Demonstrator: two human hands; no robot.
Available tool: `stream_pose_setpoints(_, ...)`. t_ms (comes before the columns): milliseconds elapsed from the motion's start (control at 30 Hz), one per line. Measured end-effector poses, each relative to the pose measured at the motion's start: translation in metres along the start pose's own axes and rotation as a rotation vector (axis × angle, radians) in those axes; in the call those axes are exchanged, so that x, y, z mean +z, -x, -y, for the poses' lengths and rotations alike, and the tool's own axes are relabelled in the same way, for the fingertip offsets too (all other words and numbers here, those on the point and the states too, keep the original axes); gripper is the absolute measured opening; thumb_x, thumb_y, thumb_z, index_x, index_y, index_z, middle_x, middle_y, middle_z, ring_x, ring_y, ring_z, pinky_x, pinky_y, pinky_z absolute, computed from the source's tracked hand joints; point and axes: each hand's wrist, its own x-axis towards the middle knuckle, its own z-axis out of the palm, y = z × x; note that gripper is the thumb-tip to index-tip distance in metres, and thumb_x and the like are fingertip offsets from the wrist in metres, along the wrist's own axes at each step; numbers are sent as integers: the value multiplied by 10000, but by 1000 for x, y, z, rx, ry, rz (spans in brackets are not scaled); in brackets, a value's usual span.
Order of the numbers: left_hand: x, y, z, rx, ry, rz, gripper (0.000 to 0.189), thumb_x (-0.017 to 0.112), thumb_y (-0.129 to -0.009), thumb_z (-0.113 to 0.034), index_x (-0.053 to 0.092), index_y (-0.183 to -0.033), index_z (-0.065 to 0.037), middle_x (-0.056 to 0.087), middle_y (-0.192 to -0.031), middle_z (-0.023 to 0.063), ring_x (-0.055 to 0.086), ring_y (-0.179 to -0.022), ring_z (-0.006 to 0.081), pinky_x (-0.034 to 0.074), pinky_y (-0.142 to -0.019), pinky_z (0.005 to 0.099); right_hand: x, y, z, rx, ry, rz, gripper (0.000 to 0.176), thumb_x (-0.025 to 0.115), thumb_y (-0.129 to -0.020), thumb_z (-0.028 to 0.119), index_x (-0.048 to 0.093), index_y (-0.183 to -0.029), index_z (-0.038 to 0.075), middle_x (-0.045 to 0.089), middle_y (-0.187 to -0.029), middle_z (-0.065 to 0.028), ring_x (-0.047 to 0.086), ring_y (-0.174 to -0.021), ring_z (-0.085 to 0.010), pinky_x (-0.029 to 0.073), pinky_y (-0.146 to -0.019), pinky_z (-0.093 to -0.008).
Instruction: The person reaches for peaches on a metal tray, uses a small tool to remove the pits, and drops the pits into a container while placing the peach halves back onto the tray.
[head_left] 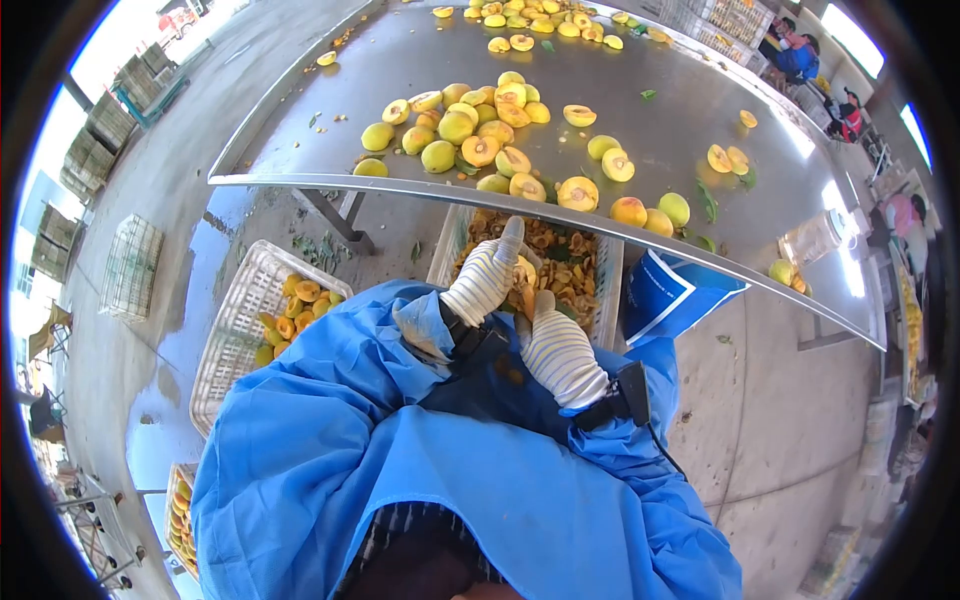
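Observation:
My left hand [485, 278], in a striped knit glove, is closed round a peach half [523, 270] with the thumb pointing up. Close below it is my right hand [562, 352], gloved alike, its fingers curled near the same fruit. Something orange-brown shows by the right thumb; I cannot make out its kind. Under both hands stands a crate [440, 245] full of peach pits and scraps. Whole and cut peaches [457, 125] lie in a heap on the metal table [330, 110] just ahead.
The table's raised metal rim [400, 183] runs in front of my hands. To my left, a white crate [220, 335] holds peach halves. A blue container [665, 298] sits under the table edge at right. A clear plastic jar [812, 237] lies on the table. Several people are far right.

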Motion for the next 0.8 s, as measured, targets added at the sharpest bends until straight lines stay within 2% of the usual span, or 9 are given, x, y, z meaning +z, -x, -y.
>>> stream_pose_setpoints(133, -10, 2, -4, -104, -98, 126, 860, 315, -897, -775, 716, -812, -19, 648, -741, 84, 585, -737, 187, 480, -737, 304, -4, -1, -21, -174, -129, 106, 342, 525, -953, 294, 470, -1083, -18, 607, -794, -314, 622, -784, -463, 481, -653, -499)
stream_pose_setpoints(200, -14, 1, -8, -141, -19, 215, 862, 333, -877, -793, 706, -835, -17, 656, -762, 70, 606, -747, 142, 503, -697, 268, 11, -6, -39, -192, -271, 52, 321, 552, -951, 279, 498, -1087, -7, 623, -808, -249, 632, -748, -403, 492, -676, -455)
stream_pose_setpoints(233, -12, 1, -7, -157, 189, 200, 795, 383, -897, -748, 688, -994, -21, 668, -881, 74, 618, -783, 143, 512, -735, 269, 17, -12, -38, -154, -406, 40, 332, 562, -946, 272, 502, -1106, -13, 625, -844, -258, 625, -782, -421, 489, -698, -459)
stream_pose_setpoints(300, 5, 4, -13, 53, 397, 49, 731, 431, -914, -695, 656, -1074, -19, 662, -949, 68, 624, -797, 138, 516, -753, 262, -3, -9, -27, 65, -546, 50, 310, 584, -947, 229, 519, -1125, -16, 623, -877, -215, 609, -773, -379, 479, -704, -426)
stream_pose_setpoints(367, 17, 0, 5, 150, 507, 16, 625, 504, -940, -597, 630, -1122, -13, 651, -1055, 59, 636, -837, 128, 529, -758, 256, 2, -11, -25, -2, -575, -67, 311, 584, -956, 253, 522, -1113, -8, 596, -811, -123, 568, -697, -256, 461, -637, -365)
stream_pose_setpoints(533, 6, 2, -6, -50, 545, 116, 636, 478, -952, -594, 658, -983, 15, 681, -811, 103, 664, -718, 175, 552, -694, 276, -13, -7, -18, -162, -194, -20, 248, 570, -974, 223, 510, -1064, -1, 580, -824, -58, 536, -690, -193, 448, -614, -335)
stream_pose_setpoints(667, 7, 4, -12, -105, 527, 93, 620, 473, -964, -574, 661, -955, 17, 676, -802, 102, 656, -705, 161, 550, -665, 277, 0, 1, -6, -87, -810, 0, 226, 551, -997, 267, 514, -1053, 51, 554, -768, -6, 524, -640, -136, 440, -580, -302)
stream_pose_setpoints(700, 10, 4, -11, -62, 518, 53, 617, 473, -965, -571, 662, -954, 16, 675, -796, 100, 655, -702, 159, 549, -664, 276, -31, 1, 14, 344, -904, 305, 273, 586, -963, 190, 530, -1174, 26, 623, -943, -102, 596, -831, -225, 487, -743, -337)
stream_pose_setpoints(800, 11, 5, -7, -36, 463, 40, 611, 474, -967, -568, 665, -956, 12, 673, -778, 92, 655, -697, 157, 547, -663, 274, -3, -3, -7, 96, -780, 161, 270, 599, -953, 209, 541, -1155, 40, 612, -918, -100, 591, -839, -237, 485, -762, -347)
